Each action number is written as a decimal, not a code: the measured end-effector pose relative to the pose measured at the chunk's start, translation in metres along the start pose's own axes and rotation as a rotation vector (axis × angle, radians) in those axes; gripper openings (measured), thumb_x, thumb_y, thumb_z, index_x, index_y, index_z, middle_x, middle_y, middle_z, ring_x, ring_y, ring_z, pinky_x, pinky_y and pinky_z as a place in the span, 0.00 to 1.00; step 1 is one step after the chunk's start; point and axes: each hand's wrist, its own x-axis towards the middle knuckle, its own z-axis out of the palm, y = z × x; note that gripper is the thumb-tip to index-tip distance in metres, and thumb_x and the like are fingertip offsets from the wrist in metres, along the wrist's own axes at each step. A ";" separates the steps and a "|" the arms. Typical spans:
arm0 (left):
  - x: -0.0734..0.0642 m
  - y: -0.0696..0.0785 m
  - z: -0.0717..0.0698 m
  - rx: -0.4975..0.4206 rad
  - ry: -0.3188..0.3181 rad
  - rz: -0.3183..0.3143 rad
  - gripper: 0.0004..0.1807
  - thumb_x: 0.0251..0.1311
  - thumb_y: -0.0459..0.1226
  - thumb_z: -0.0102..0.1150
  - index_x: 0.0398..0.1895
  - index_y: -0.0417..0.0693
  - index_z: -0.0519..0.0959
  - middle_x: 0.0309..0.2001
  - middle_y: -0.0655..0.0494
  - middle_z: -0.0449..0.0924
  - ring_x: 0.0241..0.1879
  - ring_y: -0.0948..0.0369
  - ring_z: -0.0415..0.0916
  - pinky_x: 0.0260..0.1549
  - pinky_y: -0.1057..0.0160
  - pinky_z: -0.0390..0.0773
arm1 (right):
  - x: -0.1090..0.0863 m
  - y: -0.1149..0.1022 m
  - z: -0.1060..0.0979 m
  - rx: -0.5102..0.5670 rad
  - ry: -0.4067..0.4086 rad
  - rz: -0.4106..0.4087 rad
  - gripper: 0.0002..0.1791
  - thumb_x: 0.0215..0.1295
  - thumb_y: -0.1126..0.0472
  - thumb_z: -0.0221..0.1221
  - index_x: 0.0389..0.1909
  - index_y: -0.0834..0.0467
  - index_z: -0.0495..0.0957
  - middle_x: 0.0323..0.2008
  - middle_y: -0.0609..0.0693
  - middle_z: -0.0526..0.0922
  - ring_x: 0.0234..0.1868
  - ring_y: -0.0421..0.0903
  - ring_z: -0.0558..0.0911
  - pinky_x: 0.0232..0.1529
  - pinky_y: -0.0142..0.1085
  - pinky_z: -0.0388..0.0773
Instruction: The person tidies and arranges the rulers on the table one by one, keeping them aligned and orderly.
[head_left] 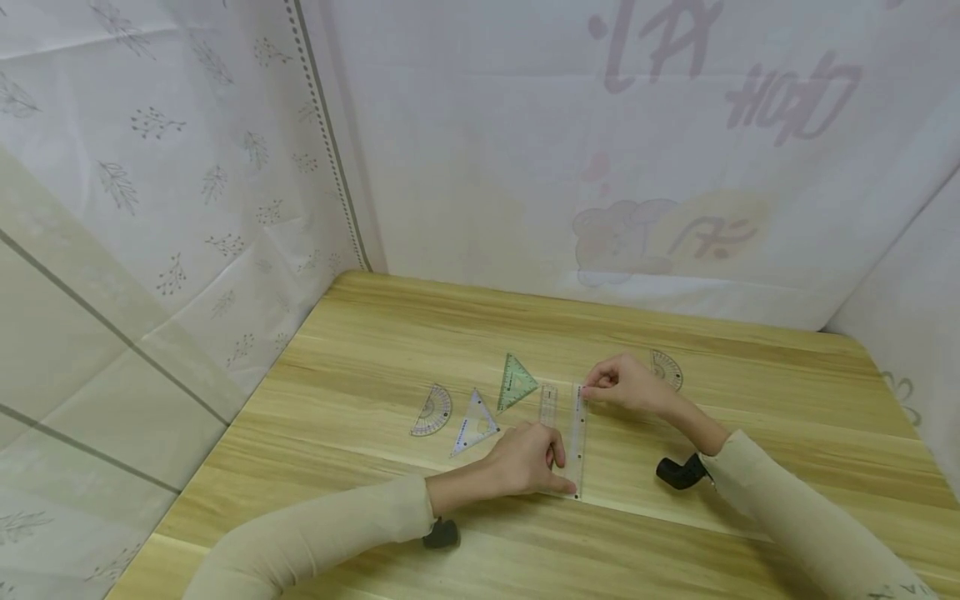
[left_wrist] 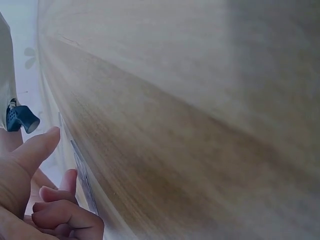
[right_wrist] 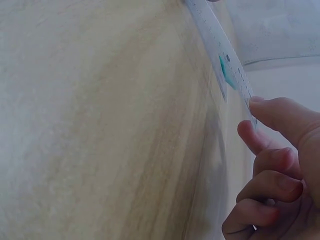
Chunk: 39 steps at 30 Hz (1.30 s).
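Observation:
A long clear ruler runs away from the person in the head view. My right hand pinches its far end between thumb and index finger, the other fingers curled. In the right wrist view that ruler slants up to the pinching fingertips. My left hand is at the near end, thumb extended to the ruler's corner, fingers bent and apart from the thumb. A shorter clear ruler lies just left of the long one, its lower part hidden behind the left hand.
Left of the rulers lie a green set square, a clear set square and a clear protractor. Another protractor lies behind the right wrist. Patterned curtains stand around the wooden table.

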 end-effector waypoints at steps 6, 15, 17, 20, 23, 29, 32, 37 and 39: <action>-0.001 0.000 0.000 0.008 -0.011 -0.009 0.18 0.47 0.47 0.83 0.27 0.52 0.80 0.21 0.67 0.71 0.18 0.71 0.66 0.18 0.73 0.68 | 0.001 0.000 0.003 -0.021 0.018 -0.016 0.04 0.67 0.63 0.68 0.35 0.60 0.88 0.20 0.43 0.70 0.18 0.36 0.61 0.22 0.30 0.61; -0.002 0.001 -0.001 0.009 -0.014 -0.004 0.19 0.48 0.47 0.82 0.28 0.50 0.78 0.21 0.67 0.70 0.18 0.70 0.66 0.17 0.72 0.68 | 0.002 -0.001 0.006 -0.085 0.032 0.042 0.04 0.67 0.60 0.68 0.35 0.56 0.88 0.23 0.44 0.74 0.22 0.39 0.65 0.25 0.31 0.63; -0.003 0.002 -0.002 -0.002 -0.018 -0.001 0.19 0.48 0.46 0.82 0.28 0.49 0.78 0.20 0.66 0.70 0.17 0.70 0.66 0.17 0.72 0.68 | 0.002 -0.002 0.007 -0.094 0.033 0.042 0.04 0.67 0.59 0.68 0.34 0.56 0.88 0.24 0.44 0.75 0.22 0.39 0.66 0.25 0.31 0.63; -0.003 0.002 -0.002 -0.007 -0.022 -0.003 0.20 0.48 0.46 0.82 0.29 0.49 0.78 0.20 0.66 0.70 0.17 0.70 0.66 0.17 0.72 0.68 | 0.002 -0.003 0.007 -0.101 0.034 0.031 0.04 0.67 0.60 0.68 0.34 0.56 0.88 0.22 0.44 0.73 0.22 0.39 0.65 0.24 0.31 0.63; -0.004 0.002 -0.002 -0.019 -0.027 -0.008 0.19 0.49 0.45 0.82 0.30 0.48 0.78 0.20 0.65 0.71 0.17 0.70 0.66 0.17 0.72 0.68 | 0.003 -0.003 0.008 -0.103 0.033 0.029 0.04 0.67 0.61 0.68 0.34 0.57 0.88 0.21 0.44 0.72 0.21 0.38 0.65 0.24 0.31 0.63; -0.003 0.000 0.000 -0.012 -0.012 -0.022 0.20 0.49 0.46 0.82 0.33 0.48 0.79 0.21 0.66 0.71 0.17 0.70 0.67 0.17 0.72 0.69 | 0.003 -0.002 0.009 -0.089 0.036 0.049 0.03 0.67 0.60 0.69 0.34 0.56 0.88 0.21 0.44 0.73 0.21 0.39 0.66 0.24 0.30 0.63; -0.003 0.000 0.000 -0.001 0.003 -0.025 0.20 0.48 0.46 0.82 0.34 0.49 0.80 0.21 0.67 0.71 0.18 0.71 0.67 0.18 0.72 0.69 | 0.003 -0.001 0.009 -0.087 0.039 0.056 0.04 0.66 0.60 0.69 0.34 0.56 0.88 0.21 0.44 0.73 0.21 0.39 0.66 0.24 0.30 0.63; -0.003 -0.002 0.000 -0.032 0.019 -0.016 0.19 0.49 0.45 0.82 0.36 0.50 0.80 0.22 0.68 0.71 0.19 0.71 0.66 0.19 0.72 0.69 | 0.003 -0.001 0.009 -0.093 0.039 0.054 0.04 0.67 0.60 0.69 0.34 0.56 0.88 0.22 0.45 0.73 0.22 0.39 0.67 0.25 0.31 0.64; -0.003 -0.003 0.000 -0.057 0.020 -0.012 0.19 0.49 0.44 0.82 0.37 0.49 0.81 0.22 0.67 0.70 0.18 0.71 0.65 0.19 0.72 0.68 | 0.002 -0.001 0.009 -0.093 0.037 0.049 0.04 0.67 0.60 0.69 0.34 0.56 0.88 0.22 0.45 0.73 0.22 0.40 0.66 0.25 0.31 0.64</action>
